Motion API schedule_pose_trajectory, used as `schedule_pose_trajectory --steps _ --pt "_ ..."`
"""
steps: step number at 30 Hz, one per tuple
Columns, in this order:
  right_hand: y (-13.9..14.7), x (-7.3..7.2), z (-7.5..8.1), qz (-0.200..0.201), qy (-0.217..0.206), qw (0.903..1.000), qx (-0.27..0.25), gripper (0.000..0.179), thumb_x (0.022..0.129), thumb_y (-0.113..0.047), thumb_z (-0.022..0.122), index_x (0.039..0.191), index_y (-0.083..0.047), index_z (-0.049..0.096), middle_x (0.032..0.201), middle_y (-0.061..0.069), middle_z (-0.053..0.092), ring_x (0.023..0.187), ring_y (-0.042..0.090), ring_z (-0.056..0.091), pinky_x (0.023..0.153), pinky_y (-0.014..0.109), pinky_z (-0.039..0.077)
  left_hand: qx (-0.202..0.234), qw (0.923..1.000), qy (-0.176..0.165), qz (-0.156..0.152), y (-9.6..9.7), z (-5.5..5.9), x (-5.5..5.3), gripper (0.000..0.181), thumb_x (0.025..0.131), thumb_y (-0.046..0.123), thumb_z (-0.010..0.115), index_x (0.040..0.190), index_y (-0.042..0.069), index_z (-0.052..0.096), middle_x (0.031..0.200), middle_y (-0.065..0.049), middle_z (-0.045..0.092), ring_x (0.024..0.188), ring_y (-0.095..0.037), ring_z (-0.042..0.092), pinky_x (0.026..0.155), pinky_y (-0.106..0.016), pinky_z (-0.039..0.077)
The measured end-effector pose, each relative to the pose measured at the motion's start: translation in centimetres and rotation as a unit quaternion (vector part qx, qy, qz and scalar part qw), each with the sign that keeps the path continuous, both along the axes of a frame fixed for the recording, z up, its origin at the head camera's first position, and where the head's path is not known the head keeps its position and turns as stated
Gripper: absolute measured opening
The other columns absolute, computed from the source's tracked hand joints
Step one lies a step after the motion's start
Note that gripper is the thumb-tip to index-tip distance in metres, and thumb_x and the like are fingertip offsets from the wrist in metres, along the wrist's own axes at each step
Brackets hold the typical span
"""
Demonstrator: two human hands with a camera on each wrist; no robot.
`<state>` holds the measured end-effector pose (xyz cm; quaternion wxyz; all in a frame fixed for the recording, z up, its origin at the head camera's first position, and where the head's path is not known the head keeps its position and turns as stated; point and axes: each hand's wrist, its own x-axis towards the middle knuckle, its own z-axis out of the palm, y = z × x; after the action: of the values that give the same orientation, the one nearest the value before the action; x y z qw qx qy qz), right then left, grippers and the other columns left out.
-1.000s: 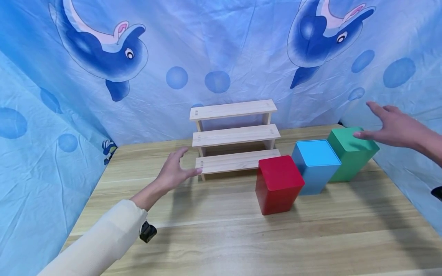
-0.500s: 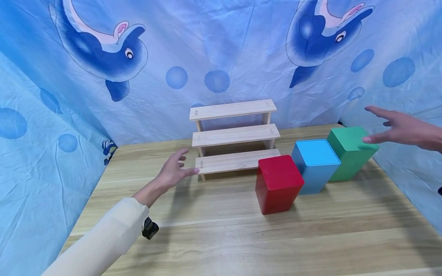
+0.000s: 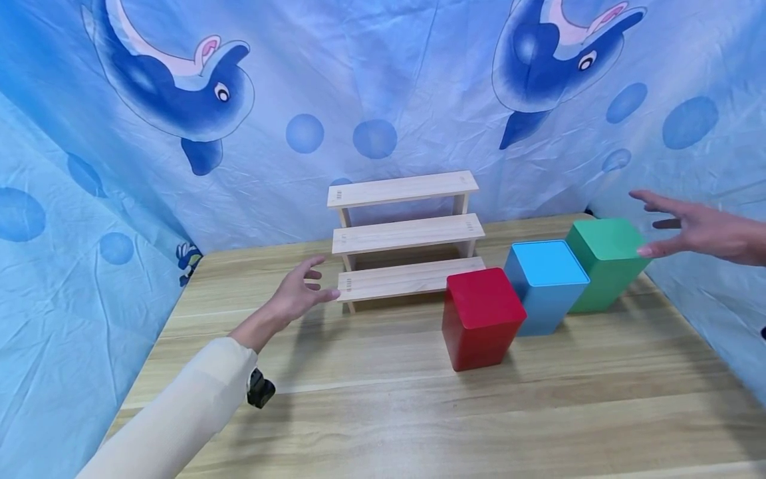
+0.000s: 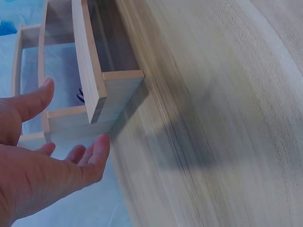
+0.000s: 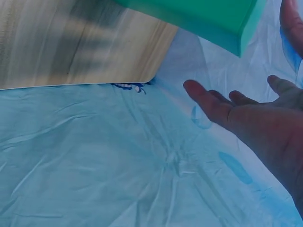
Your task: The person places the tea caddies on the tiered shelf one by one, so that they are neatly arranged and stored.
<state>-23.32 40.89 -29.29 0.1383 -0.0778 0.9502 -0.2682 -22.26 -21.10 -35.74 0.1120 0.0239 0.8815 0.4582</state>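
A three-step wooden stand (image 3: 407, 236) is at the table's back middle. Just off the left end of its lowest step hovers my left hand (image 3: 294, 293), thumb and fingers spread and holding nothing. The left wrist view shows the same hand (image 4: 52, 170) beside the stand's end (image 4: 116, 97). On the right, a red box (image 3: 486, 303), a light blue box (image 3: 550, 266) and a green box (image 3: 610, 246) stand upright in a slanting row. My right hand (image 3: 709, 229) hovers right of the green box, its thumb near the top edge; whether they touch I cannot tell.
The wood-grain table (image 3: 383, 419) bears the stand and the boxes. Blue cloth (image 3: 335, 80) printed with dolphins and bubbles hangs behind and along both sides, close to the table's right edge. A black device (image 3: 260, 389) is at my left wrist.
My right hand has moved slightly right and down from above the green box's top to beside it. My left hand has barely shifted left. The boxes and stand stay in place.
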Motion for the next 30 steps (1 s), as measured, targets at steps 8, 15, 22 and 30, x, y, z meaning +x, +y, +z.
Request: schedule_pose_trajectory --steps 8,15,22,30 --pt "0.0 -0.1 -0.7 0.012 -0.007 0.9997 -0.020 0.108 0.091 -0.023 0.066 0.149 -0.028 -0.025 0.150 0.037 -0.014 0.122 0.069 0.015 0.078 0.079 0.028 0.037 0.9988 -0.028 -0.015 -0.5 -0.3 -0.6 0.085 0.086 0.009 0.073 0.153 0.011 0.020 0.141 -0.029 0.034 0.122 -0.044 0.047 0.094 -0.048 0.047" --pt "0.1 -0.1 -0.9 0.019 -0.013 0.9992 -0.034 0.108 0.091 -0.019 0.067 0.150 -0.030 -0.023 0.152 0.032 -0.018 0.124 0.068 0.012 0.076 0.074 0.034 0.048 0.9973 -0.050 -0.025 -0.8 -0.7 -1.2 0.086 0.085 0.002 0.071 0.153 0.011 0.020 0.140 -0.031 0.034 0.112 -0.040 0.056 0.092 -0.050 0.048" --pt "0.1 -0.3 -0.7 0.021 0.002 0.9992 -0.034 0.107 0.090 -0.016 0.068 0.152 -0.023 -0.018 0.153 0.027 -0.021 0.123 0.068 0.014 0.076 0.077 0.033 0.051 0.9966 -0.063 -0.017 -0.9 -1.4 -1.4 0.087 0.084 -0.002 0.071 0.153 0.011 0.020 0.140 -0.031 0.033 0.104 -0.038 0.060 0.090 -0.050 0.049" --pt "-0.1 -0.6 -0.8 0.026 0.002 0.9993 -0.025 0.106 0.089 -0.019 0.069 0.153 -0.022 -0.015 0.153 0.029 -0.018 0.123 0.067 0.016 0.075 0.076 0.035 0.081 0.9935 -0.077 -0.021 -0.5 -2.2 -1.6 0.091 0.081 -0.008 0.071 0.153 0.009 0.018 0.139 -0.033 0.031 0.093 -0.034 0.064 0.088 -0.046 0.051"
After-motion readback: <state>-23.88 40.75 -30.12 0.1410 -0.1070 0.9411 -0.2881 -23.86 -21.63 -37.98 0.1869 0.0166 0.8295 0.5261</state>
